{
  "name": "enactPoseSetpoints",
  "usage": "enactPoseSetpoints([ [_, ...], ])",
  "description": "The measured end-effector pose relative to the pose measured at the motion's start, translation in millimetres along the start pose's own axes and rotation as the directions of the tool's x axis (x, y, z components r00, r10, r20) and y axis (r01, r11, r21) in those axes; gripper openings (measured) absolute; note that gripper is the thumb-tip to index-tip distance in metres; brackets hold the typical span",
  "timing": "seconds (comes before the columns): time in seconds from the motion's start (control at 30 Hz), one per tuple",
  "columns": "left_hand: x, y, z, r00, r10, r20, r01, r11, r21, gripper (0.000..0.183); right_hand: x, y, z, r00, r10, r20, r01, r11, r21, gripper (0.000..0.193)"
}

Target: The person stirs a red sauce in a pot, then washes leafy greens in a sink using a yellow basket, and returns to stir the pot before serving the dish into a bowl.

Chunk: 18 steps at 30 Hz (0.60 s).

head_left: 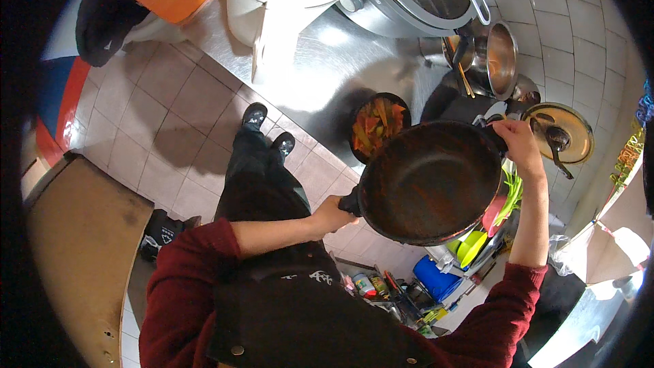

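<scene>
A dark two-handled pan [430, 187] is held up in front of me, its inside facing up and smeared with reddish residue. My left hand [332, 217] is closed round the handle on its near left side. Round the opposite handle, at the far right, my right hand [519, 142] is closed as well. Just beyond the pan's far left rim, a black bowl on the steel counter holds red and yellow-green food pieces [379, 121]. Part of that bowl's near side is hard to make out beside the pan.
On the steel counter [306, 61] stand a large white handled container [289, 0] and a grey round cooker [409, 0]. Rightward are a metal pot [503, 61], chopsticks [466, 76] and a round lid [579, 129] with a ladle [558, 143]. Lower down are green onions [511, 194] and a blue container [436, 279].
</scene>
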State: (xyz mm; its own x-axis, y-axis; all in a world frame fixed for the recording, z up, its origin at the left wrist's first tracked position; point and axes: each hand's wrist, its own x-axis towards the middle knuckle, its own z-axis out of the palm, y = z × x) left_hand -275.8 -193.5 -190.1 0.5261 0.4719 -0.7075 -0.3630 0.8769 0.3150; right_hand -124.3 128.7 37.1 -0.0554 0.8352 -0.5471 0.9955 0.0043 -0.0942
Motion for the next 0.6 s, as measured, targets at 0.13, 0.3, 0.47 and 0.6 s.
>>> enactPoseSetpoints([
  [0.13, -7, 0, 11, 0.998, 0.052, 0.024, -0.052, 0.999, 0.009, 0.013, -20, 2, -14, 0.997, -0.021, -0.075, 0.02, 1.0, -0.019, 0.025],
  [0.3, -14, 6, 19, 0.943, 0.332, 0.019, -0.332, 0.934, 0.134, 0.012, -58, 29, -32, 0.999, -0.019, -0.028, 0.026, 0.961, 0.276, 0.026],
  [0.47, -33, 26, 6, 0.83, 0.557, 0.011, -0.466, 0.683, 0.562, 0.019, -105, 83, -18, 0.994, 0.047, -0.097, -0.011, 0.939, 0.343, 0.027],
  [0.6, -61, 57, -2, 0.826, 0.563, 0.036, -0.323, 0.418, 0.849, 0.02, -144, 125, 31, 0.927, 0.229, -0.297, -0.07, 0.884, 0.463, 0.03],
])
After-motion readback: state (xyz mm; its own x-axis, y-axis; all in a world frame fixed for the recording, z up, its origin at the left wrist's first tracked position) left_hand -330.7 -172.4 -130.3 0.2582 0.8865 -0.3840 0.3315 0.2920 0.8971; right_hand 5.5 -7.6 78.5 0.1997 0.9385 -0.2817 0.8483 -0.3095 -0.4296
